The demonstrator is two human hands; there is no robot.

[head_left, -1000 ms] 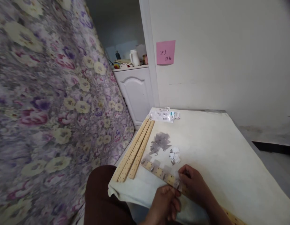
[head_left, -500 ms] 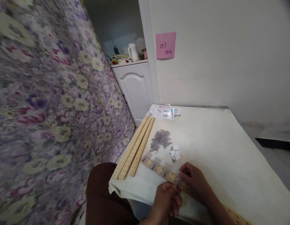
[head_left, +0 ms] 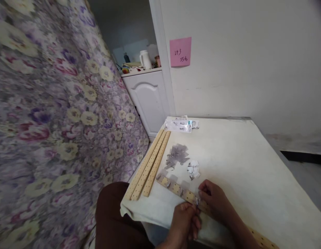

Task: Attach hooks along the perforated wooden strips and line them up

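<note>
A perforated wooden strip (head_left: 176, 187) lies slanted across the near edge of the white-covered table (head_left: 238, 162), with small clear hooks stuck along it. My left hand (head_left: 185, 221) and my right hand (head_left: 214, 204) meet over the strip, both with fingers pinched together on a small clear hook (head_left: 197, 202) pressed against the wood. Just beyond the strip lie a pile of clear hooks (head_left: 178, 155) and a smaller heap of white backing scraps (head_left: 193, 169).
Three more perforated wooden strips (head_left: 148, 165) lie side by side along the table's left edge. A hook packet (head_left: 179, 125) rests at the far left corner. A floral mattress (head_left: 56, 114) leans on the left. A pink note (head_left: 180, 52) is on the wall; a white cabinet (head_left: 147, 98) stands behind.
The view has shifted slightly. Both hands stay pinched at the same spot on the strip; nothing else on the table has moved.
</note>
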